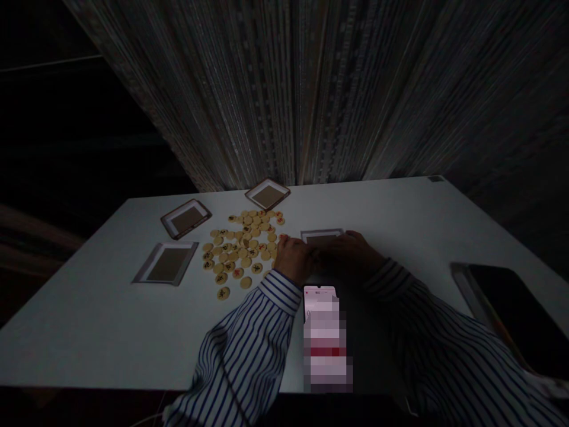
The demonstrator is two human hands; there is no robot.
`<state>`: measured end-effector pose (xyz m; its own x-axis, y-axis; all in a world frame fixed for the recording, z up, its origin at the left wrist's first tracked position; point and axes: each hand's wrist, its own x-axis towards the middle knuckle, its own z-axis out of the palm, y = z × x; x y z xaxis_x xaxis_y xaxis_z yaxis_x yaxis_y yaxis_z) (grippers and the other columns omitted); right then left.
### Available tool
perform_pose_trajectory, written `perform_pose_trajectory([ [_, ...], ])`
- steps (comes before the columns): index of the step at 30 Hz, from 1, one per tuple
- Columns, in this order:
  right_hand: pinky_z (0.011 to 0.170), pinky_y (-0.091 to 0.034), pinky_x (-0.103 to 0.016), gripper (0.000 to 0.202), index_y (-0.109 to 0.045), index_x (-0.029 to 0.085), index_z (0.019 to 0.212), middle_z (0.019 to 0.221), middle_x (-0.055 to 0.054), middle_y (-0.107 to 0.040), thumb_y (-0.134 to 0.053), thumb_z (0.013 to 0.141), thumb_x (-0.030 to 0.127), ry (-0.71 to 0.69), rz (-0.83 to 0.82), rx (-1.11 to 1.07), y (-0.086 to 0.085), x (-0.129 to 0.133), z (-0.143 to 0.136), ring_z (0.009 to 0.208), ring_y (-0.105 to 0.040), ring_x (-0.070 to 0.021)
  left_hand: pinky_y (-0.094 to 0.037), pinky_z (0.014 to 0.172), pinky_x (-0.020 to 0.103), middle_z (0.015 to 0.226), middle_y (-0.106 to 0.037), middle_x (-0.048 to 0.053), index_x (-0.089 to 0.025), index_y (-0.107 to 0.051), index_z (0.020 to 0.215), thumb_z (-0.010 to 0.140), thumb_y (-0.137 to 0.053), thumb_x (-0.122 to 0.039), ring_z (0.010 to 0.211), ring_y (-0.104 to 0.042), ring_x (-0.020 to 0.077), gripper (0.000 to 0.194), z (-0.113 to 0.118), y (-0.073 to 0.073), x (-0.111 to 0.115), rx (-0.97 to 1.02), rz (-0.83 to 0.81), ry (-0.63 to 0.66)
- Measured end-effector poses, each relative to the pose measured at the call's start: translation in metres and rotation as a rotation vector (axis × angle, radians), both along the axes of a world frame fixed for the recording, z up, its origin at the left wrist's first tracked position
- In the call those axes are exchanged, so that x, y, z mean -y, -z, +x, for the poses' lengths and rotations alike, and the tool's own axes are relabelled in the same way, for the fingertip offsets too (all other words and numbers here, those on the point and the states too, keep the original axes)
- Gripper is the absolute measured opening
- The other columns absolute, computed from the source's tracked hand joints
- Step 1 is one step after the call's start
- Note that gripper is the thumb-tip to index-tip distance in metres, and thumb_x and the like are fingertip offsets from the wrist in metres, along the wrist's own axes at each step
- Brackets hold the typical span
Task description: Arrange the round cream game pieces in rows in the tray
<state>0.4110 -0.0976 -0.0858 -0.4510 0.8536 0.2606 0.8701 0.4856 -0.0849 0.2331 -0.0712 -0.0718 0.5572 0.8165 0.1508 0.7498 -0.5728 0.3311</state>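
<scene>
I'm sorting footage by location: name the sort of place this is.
Probably a dim room in a home: a white rectangular table, a grey striped curtain behind it, and pale round game pieces, some marked red or black, on top.

Your sleeves (pixel 253 344) carry dark-blue stripes on white. The discs (pixel 246 283) are pale tan — some marked in red, some in black, others plain. The trays (pixel 171 265) show brown panels inside pale borders. Your tabletop (pixel 89 338) is white. The phone screen (pixel 326 338) reads pale pink with a blurred red band. The curtain (pixel 306 101) you face is grey — streaked lengthwise.
</scene>
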Motion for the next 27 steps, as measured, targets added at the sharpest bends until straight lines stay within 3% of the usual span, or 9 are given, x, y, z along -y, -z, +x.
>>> perform_pose_trajectory([
  [9, 0.085, -0.027, -0.042, 0.016, -0.065, 0.026, 0.079, 0.080, -0.001, -0.068, -0.054, 0.076, 0.037, 0.092, 0.042, 0.069, -0.002, 0.000, 0.011, 0.084, -0.058, -0.0194, -0.015, 0.106, 0.055, 0.097, -0.067, 0.004, -0.026, -0.064, 0.099, 0.078, -0.049, -0.015, 0.105, -0.052, 0.0204, 0.028, 0.004, 0.002, 0.004, -0.003, -0.012, 0.030],
  [16, 0.086, -0.026, -0.043, 0.012, -0.065, 0.025, 0.080, 0.083, -0.003, -0.069, -0.054, 0.075, 0.028, 0.098, -0.037, 0.124, -0.007, 0.000, 0.011, 0.087, -0.058, -0.0208, -0.014, 0.106, 0.057, 0.097, -0.068, 0.003, -0.026, -0.064, 0.099, 0.079, -0.048, -0.015, 0.106, -0.052, 0.0212, 0.029, 0.004, -0.001, 0.003, -0.025, -0.046, 0.054],
  [27, 0.083, -0.027, -0.040, 0.014, -0.065, 0.025, 0.080, 0.081, -0.003, -0.067, -0.051, 0.079, 0.029, 0.097, -0.063, 0.171, -0.006, -0.001, 0.011, 0.083, -0.057, -0.0193, -0.012, 0.105, 0.057, 0.099, -0.067, 0.003, -0.026, -0.064, 0.100, 0.081, -0.046, -0.016, 0.106, -0.052, 0.0206, 0.028, 0.004, -0.001, 0.003, -0.036, -0.061, 0.060],
])
